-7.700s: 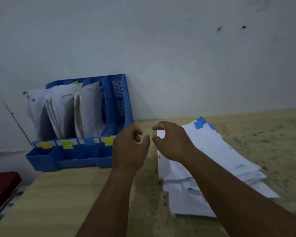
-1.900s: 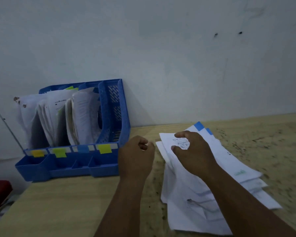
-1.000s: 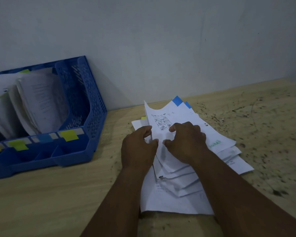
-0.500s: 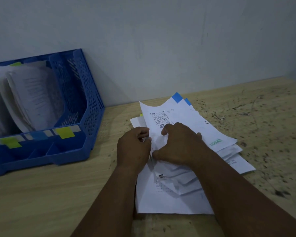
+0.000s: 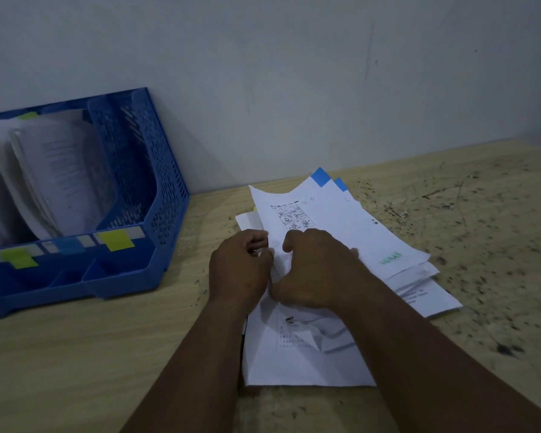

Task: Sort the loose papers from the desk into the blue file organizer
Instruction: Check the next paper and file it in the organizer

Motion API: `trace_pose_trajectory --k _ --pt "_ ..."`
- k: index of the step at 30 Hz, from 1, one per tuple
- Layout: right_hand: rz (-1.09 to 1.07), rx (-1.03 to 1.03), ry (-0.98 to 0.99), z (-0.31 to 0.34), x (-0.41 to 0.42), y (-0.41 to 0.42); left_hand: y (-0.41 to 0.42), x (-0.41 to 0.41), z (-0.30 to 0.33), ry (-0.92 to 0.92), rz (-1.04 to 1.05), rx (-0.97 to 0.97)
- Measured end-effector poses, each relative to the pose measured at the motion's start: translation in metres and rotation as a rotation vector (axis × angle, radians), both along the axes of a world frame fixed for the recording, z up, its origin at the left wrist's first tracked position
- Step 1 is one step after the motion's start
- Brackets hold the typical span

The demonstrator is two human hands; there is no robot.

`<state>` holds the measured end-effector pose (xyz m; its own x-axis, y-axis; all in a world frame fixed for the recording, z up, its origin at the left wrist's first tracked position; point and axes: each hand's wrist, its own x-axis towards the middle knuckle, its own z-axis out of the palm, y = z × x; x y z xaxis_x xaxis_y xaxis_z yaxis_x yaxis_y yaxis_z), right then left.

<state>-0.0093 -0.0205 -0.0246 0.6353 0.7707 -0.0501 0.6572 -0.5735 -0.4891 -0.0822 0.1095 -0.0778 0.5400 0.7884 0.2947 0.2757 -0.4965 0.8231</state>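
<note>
A loose pile of white papers [image 5: 397, 260] lies on the wooden desk, two sheets with blue tabs at their far corners. On top is a sheet with a small comic drawing [image 5: 294, 214], its far edge lifted. My left hand [image 5: 239, 270] pinches that sheet's left edge with curled fingers. My right hand [image 5: 313, 270] grips the same sheet from the right, thumb tucked under. The blue file organizer [image 5: 156, 182] stands at the left against the wall, its slots holding upright papers, with yellow and blue labels on its front.
The wooden desk [image 5: 75, 354] shows dark scuffs and specks on its right side. A pale wall runs behind the desk. Bare desk lies between the organizer and the pile and in front of the organizer.
Both hands came down onto the pile and took hold of the comic sheet. Its far edge has lifted a little. The view has swung right, pushing the organizer to the left edge.
</note>
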Motion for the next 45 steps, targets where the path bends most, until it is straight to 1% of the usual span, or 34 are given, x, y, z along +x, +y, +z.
trace_pose_trajectory --k 4,13,17,20,22,24,27,29,33,35,37,40,42,45 --pt "0.017 0.001 0.006 0.0 -0.003 0.0 -0.002 -0.001 0.001 -0.037 -0.006 -0.017" --pt "-0.009 0.058 -0.084 0.001 -0.007 0.002 -0.005 0.0 0.003 -0.102 0.004 0.001" --pt "-0.06 0.11 -0.078 0.003 -0.005 0.0 -0.006 0.0 0.004 -0.102 0.014 0.012" --pt "-0.147 0.187 -0.046 0.003 -0.001 0.0 -0.008 -0.001 0.007 -0.074 0.027 0.02" --pt "-0.197 0.261 -0.039 0.004 0.001 0.002 -0.012 -0.002 0.012 -0.084 0.044 -0.023" --pt "-0.206 0.325 -0.084 0.003 0.0 0.004 -0.014 -0.002 0.018 -0.126 0.023 -0.086" --pt "-0.147 0.415 -0.112 0.002 -0.005 0.008 -0.017 -0.004 0.028 -0.215 -0.072 -0.233" --pt "-0.084 0.497 -0.103 0.002 -0.011 0.009 -0.018 -0.008 0.032 -0.233 -0.126 -0.299" --pt "0.025 0.572 -0.128 -0.001 -0.013 0.011 -0.015 -0.012 0.034 -0.306 -0.15 -0.374" --pt "0.039 0.609 -0.09 -0.006 -0.011 0.012 -0.009 -0.011 0.03 -0.317 -0.133 -0.352" --pt "-0.005 0.617 -0.09 -0.012 -0.006 0.014 -0.007 -0.009 0.028 -0.33 -0.099 -0.346" --pt "-0.127 0.531 -0.101 -0.016 0.003 0.015 -0.004 -0.008 0.03 -0.397 -0.06 -0.389" --pt "-0.207 0.471 -0.08 -0.014 0.01 0.014 -0.003 -0.01 0.034 -0.437 -0.058 -0.426" --pt "-0.272 0.465 -0.033 -0.012 0.019 0.014 0.003 -0.014 0.041 -0.518 -0.048 -0.506"
